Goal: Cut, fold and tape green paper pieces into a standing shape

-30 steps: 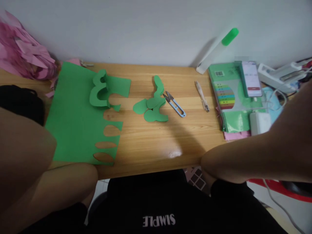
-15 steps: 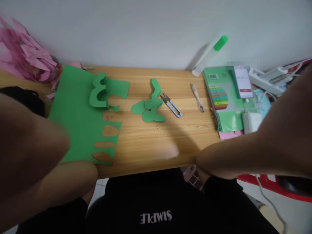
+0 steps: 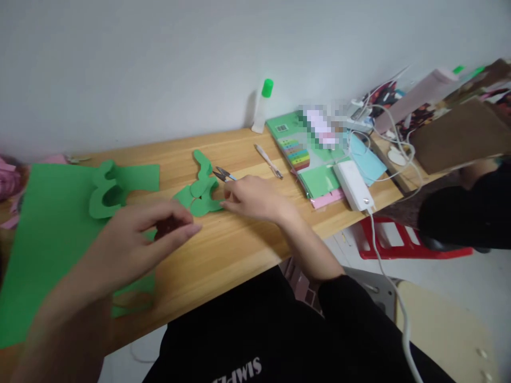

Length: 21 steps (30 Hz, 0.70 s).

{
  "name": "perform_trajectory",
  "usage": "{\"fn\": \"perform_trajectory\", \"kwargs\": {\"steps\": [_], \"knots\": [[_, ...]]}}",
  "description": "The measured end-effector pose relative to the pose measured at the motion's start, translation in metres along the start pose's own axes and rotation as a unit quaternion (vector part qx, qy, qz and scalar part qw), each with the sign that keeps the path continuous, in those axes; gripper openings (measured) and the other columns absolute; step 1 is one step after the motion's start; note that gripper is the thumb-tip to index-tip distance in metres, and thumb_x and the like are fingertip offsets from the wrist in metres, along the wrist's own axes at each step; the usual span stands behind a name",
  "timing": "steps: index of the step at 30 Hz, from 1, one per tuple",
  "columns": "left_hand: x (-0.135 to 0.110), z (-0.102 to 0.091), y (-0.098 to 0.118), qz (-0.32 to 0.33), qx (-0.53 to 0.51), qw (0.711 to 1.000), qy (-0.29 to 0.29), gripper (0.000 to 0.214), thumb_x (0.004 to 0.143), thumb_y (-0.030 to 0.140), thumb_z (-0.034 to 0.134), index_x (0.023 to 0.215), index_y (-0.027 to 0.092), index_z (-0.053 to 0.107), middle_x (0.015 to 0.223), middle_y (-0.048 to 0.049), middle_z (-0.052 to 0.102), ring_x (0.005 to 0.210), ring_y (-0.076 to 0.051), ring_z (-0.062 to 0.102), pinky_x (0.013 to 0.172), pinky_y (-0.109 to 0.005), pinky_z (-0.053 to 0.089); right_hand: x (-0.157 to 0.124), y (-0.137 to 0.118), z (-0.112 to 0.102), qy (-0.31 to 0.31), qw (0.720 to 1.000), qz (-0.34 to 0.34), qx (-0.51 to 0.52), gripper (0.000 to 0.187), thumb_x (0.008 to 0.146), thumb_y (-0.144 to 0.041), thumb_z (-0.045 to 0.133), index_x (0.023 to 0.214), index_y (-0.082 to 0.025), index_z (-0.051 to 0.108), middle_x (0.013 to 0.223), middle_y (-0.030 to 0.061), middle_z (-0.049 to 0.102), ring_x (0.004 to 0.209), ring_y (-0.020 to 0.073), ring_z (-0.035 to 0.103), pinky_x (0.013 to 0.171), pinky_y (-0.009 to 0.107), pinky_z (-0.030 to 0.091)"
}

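My left hand [image 3: 139, 242] hovers over the right part of a green paper sheet [image 3: 51, 229], open, thumb and curled fingers apart with nothing between them. My right hand [image 3: 255, 198] is low over the table, fingers curled in and closed. Its fingertips meet the right tip of a small pile of green paper cutouts [image 3: 202, 191]; what they grip, if anything, is hidden. Thread snips [image 3: 224, 174] show only their dark blades and a bit of blue handle, the rest covered by this hand. Part of the sheet curls up in a cut strip [image 3: 106, 202].
A pen [image 3: 268, 160] and an upright green-capped glue tube [image 3: 262, 106] stand behind my right hand. Further right are a green paper pack [image 3: 285, 138], a phone [image 3: 319, 127], a white charger [image 3: 354, 186] with cables and a brown box [image 3: 459, 135]. Pink paper [image 3: 8, 181] lies far left.
Both hands have come into view over the table, my right one reaching the cutouts and snips. The view has turned right, so the tabletop things appear further left.
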<state>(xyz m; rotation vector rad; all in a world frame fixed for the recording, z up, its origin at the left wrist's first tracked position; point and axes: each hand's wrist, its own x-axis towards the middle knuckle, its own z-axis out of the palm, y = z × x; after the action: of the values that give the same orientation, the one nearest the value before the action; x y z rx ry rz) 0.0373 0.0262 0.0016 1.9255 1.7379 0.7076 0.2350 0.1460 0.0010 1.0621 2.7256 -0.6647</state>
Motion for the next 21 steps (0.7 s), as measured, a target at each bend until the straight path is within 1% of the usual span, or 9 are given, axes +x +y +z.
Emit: {"fn": "perform_trajectory", "kwargs": {"steps": [2, 3, 5, 7, 9, 12, 14, 17, 21], "knots": [[0.012, 0.018, -0.008, -0.01, 0.011, 1.0, 0.026, 0.043, 0.088, 0.057, 0.049, 0.08, 0.018, 0.066, 0.068, 0.0026, 0.06, 0.056, -0.008, 0.049, 0.053, -0.023, 0.04, 0.007, 0.004, 0.011, -0.014, 0.999, 0.022, -0.021, 0.029, 0.089, -0.038, 0.062, 0.103, -0.014, 0.07, 0.096, 0.0105, 0.069, 0.092, 0.0221, 0.065, 0.073, 0.027, 0.044], [0.017, 0.027, -0.014, -0.011, 0.037, 0.998, 0.045, 0.041, 0.089, 0.055, 0.05, 0.086, 0.018, 0.066, 0.073, 0.0012, 0.062, 0.06, -0.01, 0.052, 0.057, -0.025, 0.043, 0.011, 0.006, 0.015, -0.02, 0.999, 0.022, -0.023, 0.031, 0.087, -0.04, 0.064, 0.105, -0.016, 0.07, 0.098, 0.0108, 0.069, 0.094, 0.023, 0.065, 0.074, 0.027, 0.044], [0.024, 0.044, -0.029, 0.013, 0.086, 0.994, 0.059, 0.038, 0.089, 0.051, 0.051, 0.094, 0.016, 0.065, 0.089, -0.0045, 0.066, 0.082, -0.018, 0.061, 0.074, -0.033, 0.05, 0.016, 0.008, 0.02, -0.031, 0.999, 0.011, -0.021, 0.033, 0.083, -0.043, 0.07, 0.105, -0.019, 0.07, 0.098, 0.0098, 0.069, 0.096, 0.0239, 0.065, 0.074, 0.027, 0.045], [0.028, 0.057, -0.041, 0.016, 0.124, 0.991, 0.043, 0.036, 0.088, 0.048, 0.056, 0.1, 0.015, 0.064, 0.101, -0.0088, 0.065, 0.099, -0.024, 0.06, 0.087, -0.041, 0.05, 0.02, 0.009, 0.022, -0.045, 0.999, 0.013, -0.023, 0.035, 0.078, -0.045, 0.074, 0.102, -0.019, 0.071, 0.096, 0.0094, 0.07, 0.095, 0.0242, 0.065, 0.073, 0.027, 0.045], [0.03, 0.066, -0.047, 0.012, 0.145, 0.989, 0.017, 0.036, 0.085, 0.045, 0.063, 0.103, 0.013, 0.063, 0.105, -0.0101, 0.064, 0.103, -0.026, 0.059, 0.091, -0.043, 0.05, 0.023, 0.009, 0.023, -0.061, 0.998, 0.026, -0.024, 0.036, 0.075, -0.045, 0.076, 0.098, -0.018, 0.072, 0.094, 0.0092, 0.07, 0.092, 0.0237, 0.066, 0.072, 0.027, 0.045], [0.031, 0.072, -0.048, 0.008, 0.154, 0.988, 0.002, 0.035, 0.085, 0.039, 0.066, 0.106, 0.012, 0.061, 0.107, -0.0095, 0.063, 0.105, -0.025, 0.058, 0.094, -0.043, 0.05, 0.026, 0.011, 0.026, -0.066, 0.997, 0.041, -0.014, 0.034, 0.075, -0.043, 0.077, 0.097, -0.017, 0.071, 0.093, 0.0082, 0.07, 0.089, 0.0222, 0.066, 0.069, 0.026, 0.045], [0.03, 0.073, -0.047, -0.001, 0.157, 0.987, 0.009, 0.032, 0.086, 0.035, 0.065, 0.107, 0.012, 0.06, 0.109, -0.0093, 0.062, 0.107, -0.025, 0.058, 0.095, -0.042, 0.05, 0.028, 0.013, 0.03, -0.051, 0.998, 0.035, 0.002, 0.034, 0.076, -0.042, 0.077, 0.099, -0.018, 0.071, 0.091, 0.0066, 0.07, 0.088, 0.0213, 0.066, 0.068, 0.026, 0.044], [0.028, 0.074, -0.047, -0.016, 0.16, 0.987, 0.021, 0.028, 0.086, 0.034, 0.065, 0.104, 0.013, 0.061, 0.109, -0.0088, 0.062, 0.107, -0.025, 0.058, 0.094, -0.041, 0.05, 0.031, 0.016, 0.039, -0.032, 0.999, 0.019, 0.033, 0.038, 0.076, -0.04, 0.078, 0.109, -0.024, 0.069, 0.091, 0.0037, 0.07, 0.09, 0.0202, 0.066, 0.069, 0.025, 0.044], [0.023, 0.073, -0.047, -0.013, 0.168, 0.985, 0.03, 0.025, 0.089, 0.033, 0.061, 0.105, 0.014, 0.061, 0.107, -0.0074, 0.062, 0.105, -0.025, 0.058, 0.093, -0.04, 0.049, 0.032, 0.016, 0.048, -0.018, 0.998, 0.034, 0.051, 0.043, 0.077, -0.04, 0.077, 0.116, -0.026, 0.066, 0.097, 0.0032, 0.07, 0.096, 0.0205, 0.065, 0.073, 0.025, 0.044]]}}
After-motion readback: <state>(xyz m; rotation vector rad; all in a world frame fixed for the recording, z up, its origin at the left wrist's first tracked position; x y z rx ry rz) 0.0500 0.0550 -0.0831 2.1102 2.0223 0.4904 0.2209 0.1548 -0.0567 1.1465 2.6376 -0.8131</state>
